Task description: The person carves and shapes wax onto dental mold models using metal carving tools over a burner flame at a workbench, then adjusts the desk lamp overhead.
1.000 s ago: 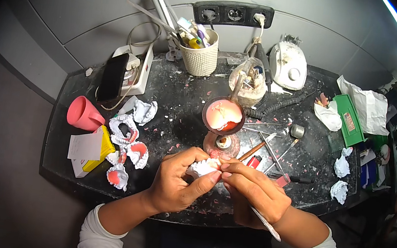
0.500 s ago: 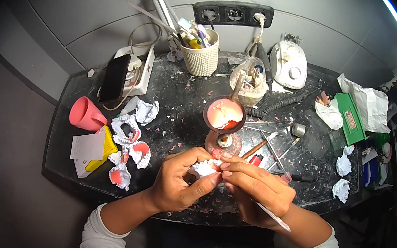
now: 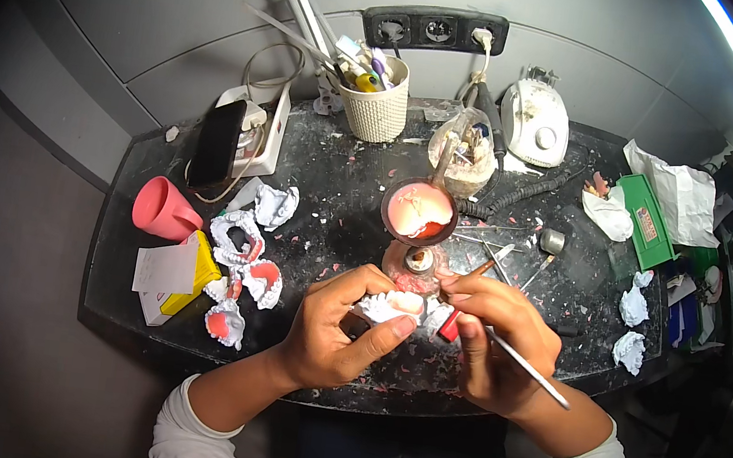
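My left hand (image 3: 332, 325) is closed around a white plaster dental model (image 3: 380, 308) with a pale pink layer on its inner side. To the right, my right hand (image 3: 512, 348) grips a thin metal hand tool (image 3: 532, 374) whose shaft slants out toward the lower right; its working tip is hard to make out. A red piece (image 3: 449, 326) shows beside my right thumb, and I cannot tell whether the hand touches it. Just beyond my hands, a small round pan (image 3: 390, 223) of pink and red wax (image 3: 419, 210) sits above a burner (image 3: 418, 261).
More plaster models (image 3: 237, 239), a pink cup (image 3: 166, 209) and a yellow box (image 3: 196, 272) stand left. Behind are a phone (image 3: 217, 145), a woven pot of tools (image 3: 376, 111) and a white machine (image 3: 535, 122). Metal instruments (image 3: 508, 269) and plaster pieces (image 3: 634, 306) lie right.
My right hand has moved away from the dental model, slightly right, and its tool has swung with it. The model's pink inner side now shows more. My left hand stays nearly still.
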Demonstrator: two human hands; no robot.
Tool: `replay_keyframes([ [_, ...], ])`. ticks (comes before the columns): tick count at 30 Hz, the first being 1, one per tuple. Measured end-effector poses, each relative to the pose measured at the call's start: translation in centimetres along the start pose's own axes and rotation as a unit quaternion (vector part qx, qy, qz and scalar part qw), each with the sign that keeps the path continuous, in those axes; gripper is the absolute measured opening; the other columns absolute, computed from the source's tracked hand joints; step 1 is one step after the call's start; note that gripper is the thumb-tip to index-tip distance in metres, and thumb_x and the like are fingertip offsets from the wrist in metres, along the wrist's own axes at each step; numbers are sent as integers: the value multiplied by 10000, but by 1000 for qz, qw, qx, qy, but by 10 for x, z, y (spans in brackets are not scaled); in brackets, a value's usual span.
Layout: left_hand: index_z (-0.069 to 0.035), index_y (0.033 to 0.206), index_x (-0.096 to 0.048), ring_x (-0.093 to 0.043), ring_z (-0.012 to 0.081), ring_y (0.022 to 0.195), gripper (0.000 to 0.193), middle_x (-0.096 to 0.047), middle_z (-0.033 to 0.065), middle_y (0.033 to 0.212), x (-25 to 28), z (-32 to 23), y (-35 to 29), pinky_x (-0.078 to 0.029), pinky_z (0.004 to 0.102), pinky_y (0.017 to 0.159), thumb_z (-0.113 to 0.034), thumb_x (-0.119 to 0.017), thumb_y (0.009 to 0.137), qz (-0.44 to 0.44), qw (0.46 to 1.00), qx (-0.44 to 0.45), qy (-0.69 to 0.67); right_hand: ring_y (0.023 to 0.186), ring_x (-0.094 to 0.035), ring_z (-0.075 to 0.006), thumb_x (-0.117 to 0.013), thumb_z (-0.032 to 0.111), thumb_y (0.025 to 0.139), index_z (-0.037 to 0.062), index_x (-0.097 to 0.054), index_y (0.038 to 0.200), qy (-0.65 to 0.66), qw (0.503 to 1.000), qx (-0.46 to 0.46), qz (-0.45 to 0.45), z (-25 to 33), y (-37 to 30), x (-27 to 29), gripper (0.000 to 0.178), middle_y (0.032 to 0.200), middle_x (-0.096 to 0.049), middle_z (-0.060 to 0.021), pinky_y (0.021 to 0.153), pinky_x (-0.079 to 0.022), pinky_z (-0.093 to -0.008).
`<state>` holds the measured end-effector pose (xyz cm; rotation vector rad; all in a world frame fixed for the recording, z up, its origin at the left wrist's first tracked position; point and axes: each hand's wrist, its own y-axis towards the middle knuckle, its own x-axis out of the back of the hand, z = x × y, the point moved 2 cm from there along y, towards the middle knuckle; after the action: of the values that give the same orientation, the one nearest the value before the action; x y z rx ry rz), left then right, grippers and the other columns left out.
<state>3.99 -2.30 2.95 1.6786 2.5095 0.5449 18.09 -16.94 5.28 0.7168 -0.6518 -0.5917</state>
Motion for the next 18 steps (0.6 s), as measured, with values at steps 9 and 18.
replay_keyframes([
  [9, 36, 940, -628, -645, 190, 757, 213, -662, 134, 879, 0, 9, -1, -509, 302, 690, -104, -777, 883, -72, 990, -80, 96, 929, -754, -313, -769, -7, 868, -66, -689, 1033, -6, 997, 76, 24, -1, -1, -5, 193, 1059, -722, -222, 761, -628, -343],
  [18, 32, 914, -594, -639, 213, 718, 371, -636, 147, 854, 1, 11, -4, -511, 302, 614, -206, -867, 830, -65, 974, -134, 172, 901, -757, -301, -779, -65, 818, -79, -690, 1045, -37, 994, 83, 52, 6, -2, -9, 244, 1009, -727, -213, 788, -638, -355],
])
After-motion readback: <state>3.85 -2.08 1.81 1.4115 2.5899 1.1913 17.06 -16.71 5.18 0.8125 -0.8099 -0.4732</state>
